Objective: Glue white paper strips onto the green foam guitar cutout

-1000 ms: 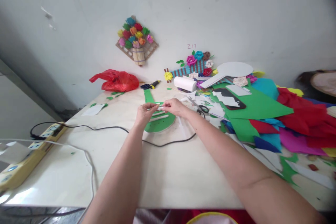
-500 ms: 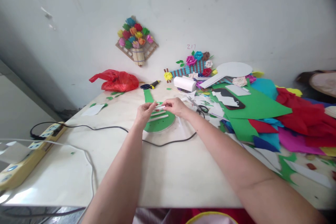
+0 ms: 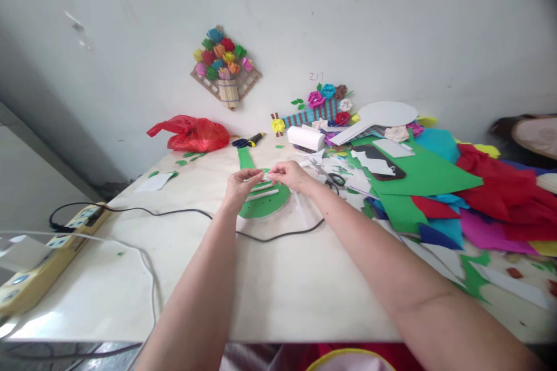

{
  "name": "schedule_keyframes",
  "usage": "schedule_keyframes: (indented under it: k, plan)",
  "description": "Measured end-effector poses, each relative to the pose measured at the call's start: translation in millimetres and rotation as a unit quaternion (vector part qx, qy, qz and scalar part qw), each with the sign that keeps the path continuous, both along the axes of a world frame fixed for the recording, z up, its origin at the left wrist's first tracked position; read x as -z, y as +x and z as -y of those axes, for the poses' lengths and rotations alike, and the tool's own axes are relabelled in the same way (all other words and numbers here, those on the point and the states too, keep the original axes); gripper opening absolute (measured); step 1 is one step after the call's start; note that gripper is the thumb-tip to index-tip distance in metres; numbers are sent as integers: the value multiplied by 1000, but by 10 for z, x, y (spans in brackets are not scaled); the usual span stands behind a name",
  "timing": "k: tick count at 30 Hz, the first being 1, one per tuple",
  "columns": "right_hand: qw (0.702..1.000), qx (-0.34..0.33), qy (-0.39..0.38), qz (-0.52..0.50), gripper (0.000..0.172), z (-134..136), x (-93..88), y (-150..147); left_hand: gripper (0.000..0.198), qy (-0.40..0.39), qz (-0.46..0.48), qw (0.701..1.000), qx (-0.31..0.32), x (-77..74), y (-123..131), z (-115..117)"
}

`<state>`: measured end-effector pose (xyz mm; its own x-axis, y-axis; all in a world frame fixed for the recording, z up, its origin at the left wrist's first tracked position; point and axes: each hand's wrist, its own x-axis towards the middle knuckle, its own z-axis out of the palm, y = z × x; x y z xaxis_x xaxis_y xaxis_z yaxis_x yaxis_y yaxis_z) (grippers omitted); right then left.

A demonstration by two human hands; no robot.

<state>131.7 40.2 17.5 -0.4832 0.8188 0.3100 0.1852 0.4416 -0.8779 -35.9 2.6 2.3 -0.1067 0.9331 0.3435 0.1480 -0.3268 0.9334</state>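
Observation:
A green fan-shaped board [image 3: 265, 206] lies on the table, its narrow handle pointing to the wall. White strips [image 3: 262, 194] run across its round part. Over the upper part of the round, my left hand [image 3: 242, 185] and my right hand [image 3: 287, 175] meet, fingertips nearly touching. Both hands pinch a small white strip [image 3: 267, 176], mostly hidden by the fingers. Just right of my right hand, black-handled scissors [image 3: 336, 181] rest among white paper scraps.
A black cable [image 3: 278, 239] crosses the table in front of the board. At left is a yellow power strip [image 3: 65, 243]. Coloured paper [image 3: 435, 174], a phone [image 3: 385, 169] and a white fan-shaped board [image 3: 385, 113] lie at right. A red plastic bag [image 3: 198, 134] sits at the back.
My left fingertips have moved slightly right, closer to my right fingertips. Less of the white strip between them shows now. The board has stayed in place.

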Motion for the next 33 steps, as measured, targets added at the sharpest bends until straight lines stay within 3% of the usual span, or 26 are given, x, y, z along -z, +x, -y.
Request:
schedule_keyframes:
  k: [9, 20, 23, 25, 29, 33]
  plan:
    - [1000, 8, -14, -13, 17, 25, -23, -21, 36, -11, -101, 994, -43, -26, -15, 10]
    - [1000, 11, -19, -9, 18, 47, -74, 2, 33, 7, -175, 984, -23, -103, -76, 73]
    - [998, 53, -3, 25, 27, -31, -121, 107, 33, 15, -140, 988, -60, -68, -111, 40]
    - [992, 98, 35, 73, 23, -109, -164, 219, 33, 18, -97, 991, -87, -36, -140, 10]
    - [953, 208, 108, 194, 19, -217, -272, 456, 32, 20, -35, 993, -112, 18, -169, -44]
    - [917, 289, 109, 252, 22, -197, -401, 604, 32, 8, -25, 994, -109, 33, -148, -60]
